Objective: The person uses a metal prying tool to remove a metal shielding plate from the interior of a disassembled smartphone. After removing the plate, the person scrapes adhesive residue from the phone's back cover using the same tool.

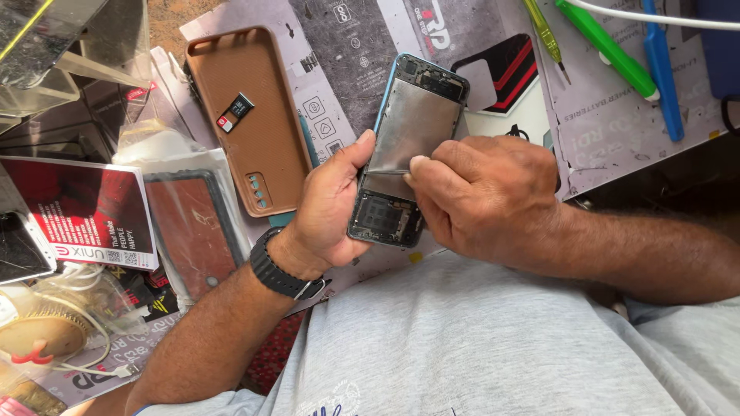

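A left hand [335, 204] grips an opened blue-edged smartphone with a bare silver metal plate [408, 146], while the right hand [482, 196] pinches at its middle, fingertips hiding whatever they hold.

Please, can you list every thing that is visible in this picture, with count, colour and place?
opened phone: one, blue frame, grey metal inside, centre, held in both hands
phone case: one, brown, left of the phone, lying open side up
small card: one, black and red, inside the brown case
booklet: one, red and white, far left
screwdrivers: two, green, top right
blue tool: one, top right
white cable: one, top right
wristwatch: one, black, left wrist
left hand: grips the phone's side
right hand: fingertips on the metal plate
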